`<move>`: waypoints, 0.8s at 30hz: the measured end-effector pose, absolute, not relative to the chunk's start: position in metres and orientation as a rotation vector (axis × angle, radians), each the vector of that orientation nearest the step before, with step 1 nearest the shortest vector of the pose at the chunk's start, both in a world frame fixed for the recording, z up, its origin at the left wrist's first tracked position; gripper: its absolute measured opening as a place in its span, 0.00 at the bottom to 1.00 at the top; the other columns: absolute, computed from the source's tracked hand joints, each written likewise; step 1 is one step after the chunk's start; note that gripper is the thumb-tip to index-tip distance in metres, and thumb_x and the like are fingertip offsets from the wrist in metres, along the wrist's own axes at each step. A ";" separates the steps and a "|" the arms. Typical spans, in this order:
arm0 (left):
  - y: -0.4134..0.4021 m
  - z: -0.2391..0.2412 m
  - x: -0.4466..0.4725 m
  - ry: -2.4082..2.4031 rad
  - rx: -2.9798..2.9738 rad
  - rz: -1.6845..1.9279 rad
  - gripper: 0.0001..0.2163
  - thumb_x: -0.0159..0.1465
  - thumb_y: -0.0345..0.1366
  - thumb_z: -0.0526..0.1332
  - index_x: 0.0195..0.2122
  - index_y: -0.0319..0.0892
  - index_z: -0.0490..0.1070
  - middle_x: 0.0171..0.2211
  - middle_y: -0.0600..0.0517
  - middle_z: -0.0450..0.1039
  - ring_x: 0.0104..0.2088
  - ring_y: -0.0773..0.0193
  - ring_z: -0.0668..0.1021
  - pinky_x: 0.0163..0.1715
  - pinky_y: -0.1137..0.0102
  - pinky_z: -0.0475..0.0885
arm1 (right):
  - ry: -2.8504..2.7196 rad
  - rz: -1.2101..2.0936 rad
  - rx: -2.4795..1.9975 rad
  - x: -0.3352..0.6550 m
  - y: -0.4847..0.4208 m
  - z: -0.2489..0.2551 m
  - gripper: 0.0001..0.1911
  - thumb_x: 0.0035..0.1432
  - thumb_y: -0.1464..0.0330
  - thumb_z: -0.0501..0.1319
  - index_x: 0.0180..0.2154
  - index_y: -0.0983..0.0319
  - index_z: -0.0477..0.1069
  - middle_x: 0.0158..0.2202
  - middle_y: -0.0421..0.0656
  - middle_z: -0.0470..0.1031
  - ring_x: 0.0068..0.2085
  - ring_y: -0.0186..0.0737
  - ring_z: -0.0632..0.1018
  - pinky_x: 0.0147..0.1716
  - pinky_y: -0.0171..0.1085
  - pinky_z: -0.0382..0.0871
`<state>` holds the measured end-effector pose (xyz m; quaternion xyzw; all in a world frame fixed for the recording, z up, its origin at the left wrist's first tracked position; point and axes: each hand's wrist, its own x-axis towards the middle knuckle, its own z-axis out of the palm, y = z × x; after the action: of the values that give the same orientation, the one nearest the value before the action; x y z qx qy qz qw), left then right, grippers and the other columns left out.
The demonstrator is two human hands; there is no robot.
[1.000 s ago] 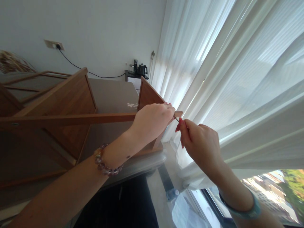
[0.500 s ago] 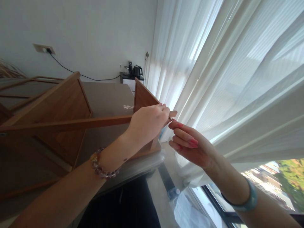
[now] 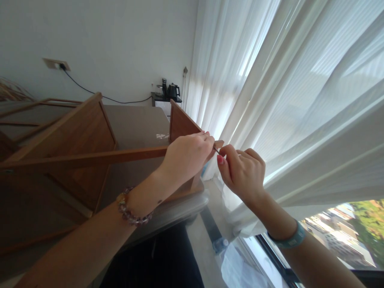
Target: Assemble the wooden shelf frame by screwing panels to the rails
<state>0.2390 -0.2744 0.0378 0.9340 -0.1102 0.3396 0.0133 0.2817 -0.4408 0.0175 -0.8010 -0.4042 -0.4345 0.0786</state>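
Observation:
A wooden frame (image 3: pixel 90 158) with panels lies on its side on a covered surface. My left hand (image 3: pixel 190 150) is closed round the right end of its long rail, at the corner with an upright wooden panel (image 3: pixel 181 120). Just to the right, my right hand (image 3: pixel 243 170) is closed in a pinch on a thin dark metal rod that looks like a hex key (image 3: pixel 216 151). The rod's far tip meets the wood beside my left fingers. My fingers hide that contact point and whatever fastener is there.
White curtains (image 3: pixel 255 100) hang close by on the right, above a window sill. A black kettle (image 3: pixel 173 91) stands on a small cabinet at the back. A cable (image 3: pixel 114 102) runs along the wall. On the floor lie a bottle (image 3: pixel 220 245) and clear plastic (image 3: pixel 240 268).
My right hand has turned over, from palm and fingernails showing to its back showing, still pinching the rod. My left hand and the wooden frame have stayed in place.

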 end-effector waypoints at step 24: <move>-0.276 0.039 0.238 -0.350 2.933 1.046 0.14 0.69 0.42 0.54 0.44 0.38 0.75 0.44 0.44 0.79 0.37 0.57 0.82 0.27 0.70 0.67 | -0.749 0.081 -2.010 0.258 -0.447 0.020 0.31 0.70 0.51 0.41 0.34 0.60 0.76 0.15 0.36 0.64 0.20 0.34 0.68 0.30 0.36 0.61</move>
<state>0.2384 -0.2759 0.0388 0.9361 -0.1115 0.3337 0.0040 0.2582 -0.4467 0.0198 -0.8229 -0.3067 0.0330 0.4772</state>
